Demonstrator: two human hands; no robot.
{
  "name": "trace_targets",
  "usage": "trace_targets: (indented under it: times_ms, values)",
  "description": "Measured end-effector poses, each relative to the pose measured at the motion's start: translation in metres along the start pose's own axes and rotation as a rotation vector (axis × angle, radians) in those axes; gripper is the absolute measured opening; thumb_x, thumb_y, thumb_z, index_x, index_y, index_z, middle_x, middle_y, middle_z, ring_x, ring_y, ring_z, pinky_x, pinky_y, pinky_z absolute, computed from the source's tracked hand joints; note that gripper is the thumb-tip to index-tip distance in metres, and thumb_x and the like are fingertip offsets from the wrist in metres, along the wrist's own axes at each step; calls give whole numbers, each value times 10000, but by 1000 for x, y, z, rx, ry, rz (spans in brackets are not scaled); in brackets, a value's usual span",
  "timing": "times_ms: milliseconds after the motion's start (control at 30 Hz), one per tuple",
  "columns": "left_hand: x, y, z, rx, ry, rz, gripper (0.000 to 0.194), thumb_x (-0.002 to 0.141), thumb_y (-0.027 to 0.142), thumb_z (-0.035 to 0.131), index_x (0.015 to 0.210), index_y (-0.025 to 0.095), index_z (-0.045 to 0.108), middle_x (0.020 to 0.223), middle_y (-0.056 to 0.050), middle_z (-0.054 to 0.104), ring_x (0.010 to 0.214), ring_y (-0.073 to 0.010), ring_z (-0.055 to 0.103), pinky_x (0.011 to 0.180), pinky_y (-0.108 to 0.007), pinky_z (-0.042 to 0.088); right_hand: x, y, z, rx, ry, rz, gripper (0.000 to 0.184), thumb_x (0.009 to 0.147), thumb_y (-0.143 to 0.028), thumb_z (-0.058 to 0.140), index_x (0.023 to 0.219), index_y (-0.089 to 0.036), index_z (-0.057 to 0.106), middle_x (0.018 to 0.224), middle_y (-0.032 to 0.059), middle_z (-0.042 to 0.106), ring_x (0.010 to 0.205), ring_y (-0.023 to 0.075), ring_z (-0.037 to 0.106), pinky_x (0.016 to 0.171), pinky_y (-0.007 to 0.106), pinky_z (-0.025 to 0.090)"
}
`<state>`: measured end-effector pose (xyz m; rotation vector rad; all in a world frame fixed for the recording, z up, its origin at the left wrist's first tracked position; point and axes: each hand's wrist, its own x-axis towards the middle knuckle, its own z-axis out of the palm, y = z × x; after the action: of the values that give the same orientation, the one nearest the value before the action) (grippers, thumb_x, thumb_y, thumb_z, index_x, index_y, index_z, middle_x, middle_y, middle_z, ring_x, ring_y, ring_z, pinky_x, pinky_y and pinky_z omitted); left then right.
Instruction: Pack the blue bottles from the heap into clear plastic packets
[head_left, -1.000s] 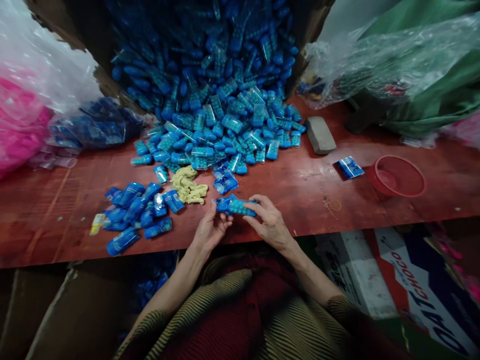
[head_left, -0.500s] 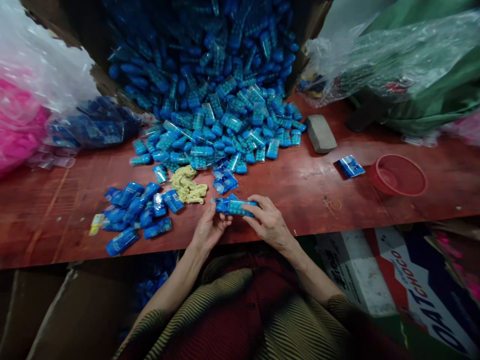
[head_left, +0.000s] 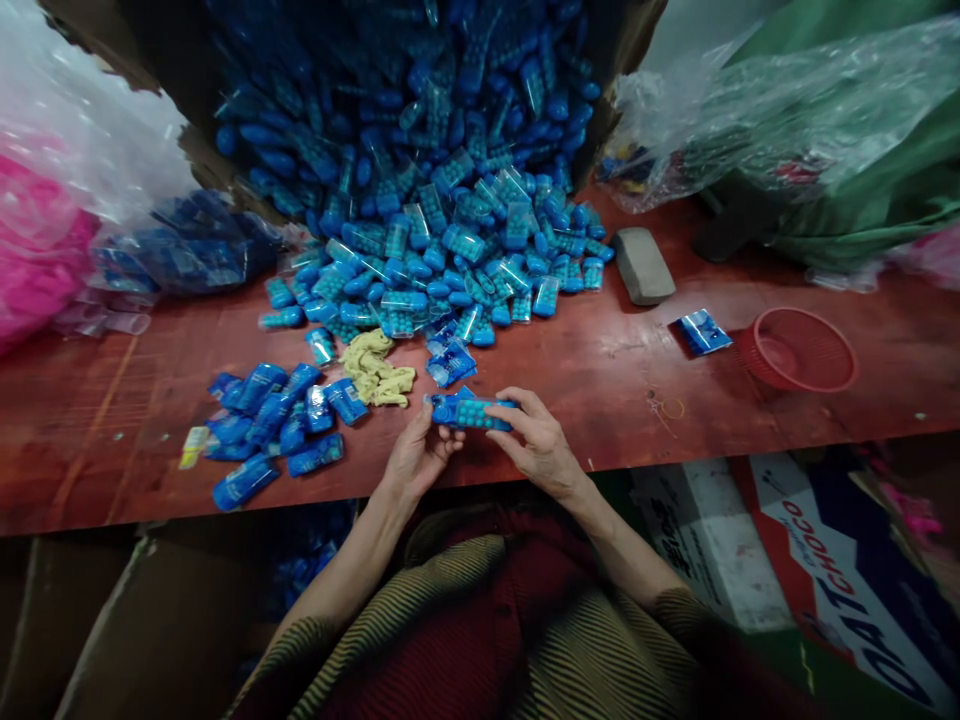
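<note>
Through the head view I have the clear, bead-filled tube between the left hand and the right hand, its long axis running nine to three o'clock: the left pinches a glossy blue film wrapper at the nine-o'clock end, the right grips the tube at three. Smooth, round-ended blue tubes heap up at twelve o'clock on the red table.

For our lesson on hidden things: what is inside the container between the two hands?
Small turquoise balls show inside the clear container. The right hand covers part of it, so anything beneath those fingers cannot be seen.
</note>
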<state>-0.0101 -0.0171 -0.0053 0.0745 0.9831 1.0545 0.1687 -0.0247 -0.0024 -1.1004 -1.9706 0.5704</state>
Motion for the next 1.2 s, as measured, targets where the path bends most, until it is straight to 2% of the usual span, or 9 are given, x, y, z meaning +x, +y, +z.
trace_targets:
  times_ms: [133, 300, 433, 533, 600, 733, 933, 1067, 1200]
  values:
    - [0, 0, 0, 18, -15, 28, 274, 871, 296, 515, 654, 133, 551, 438, 6, 520, 461, -145, 595, 440, -225, 508, 0, -4, 1, 25, 26, 40, 270, 855, -213, 546, 1122, -225, 586, 1106, 94, 529, 1047, 201, 560, 893, 379, 504]
    - [0, 1, -1, -29, 34, 23, 255, 892, 244, 474, 674, 141, 558, 426, 23, 513, 373, -110, 520, 412, -233, 502, 1, -6, -1, 96, -36, -22, 237, 847, -203, 561, 1080, -214, 605, 1091, 91, 546, 1045, 195, 564, 871, 361, 520]
    - [-1, 0, -3, 35, -28, 40, 275, 834, 297, 575, 613, 138, 534, 426, 9, 522, 454, -149, 594, 433, -235, 515, 2, -6, -2, 70, -11, -15, 243, 856, -194, 546, 1094, -208, 593, 1096, 98, 534, 1053, 200, 556, 865, 364, 524]
    - [-1, -3, -3, 50, -51, 62, 264, 790, 316, 633, 619, 137, 542, 423, 26, 522, 421, -125, 568, 427, -223, 510, 0, -7, 1, 77, -20, -16, 243, 863, -200, 539, 1100, -221, 585, 1101, 89, 527, 1051, 193, 557, 862, 355, 529]
    - [-1, -5, -2, 59, -43, 80, 229, 768, 320, 658, 670, 132, 573, 485, 16, 583, 424, -112, 567, 422, -211, 505, -2, -8, 3, 85, -18, -18, 244, 863, -202, 542, 1103, -220, 584, 1104, 86, 525, 1046, 189, 558, 863, 346, 530]
    - [-2, -8, 3, 68, -23, 117, 255, 754, 351, 668, 870, 127, 627, 763, -52, 709, 613, -153, 660, 496, -228, 536, -7, -7, 13, 0, 21, 0, 260, 875, -191, 517, 1128, -183, 578, 1116, 111, 524, 1057, 201, 551, 888, 350, 517]
    - [-1, -9, 7, 50, 44, 66, 190, 724, 277, 706, 778, 123, 609, 698, -25, 691, 589, -125, 638, 533, -211, 519, -18, -9, 35, -161, 24, 4, 269, 894, -221, 490, 1130, -158, 601, 1116, 144, 542, 1044, 240, 552, 890, 383, 511]
    - [1, -6, 3, 8, 22, -6, 71, 764, 170, 656, 765, 118, 607, 683, -24, 685, 576, -115, 628, 540, -206, 517, -18, -12, 36, 74, 47, 50, 282, 900, -266, 492, 1144, -172, 599, 1120, 134, 528, 1063, 217, 549, 893, 351, 503]
    - [2, -4, 2, -23, -15, -47, 47, 813, 116, 577, 828, 118, 621, 787, -55, 710, 699, -142, 667, 658, -254, 548, -11, -11, 31, 475, 47, 267, 203, 879, -229, 524, 1049, -218, 634, 1076, 71, 551, 1037, 172, 562, 908, 324, 475]
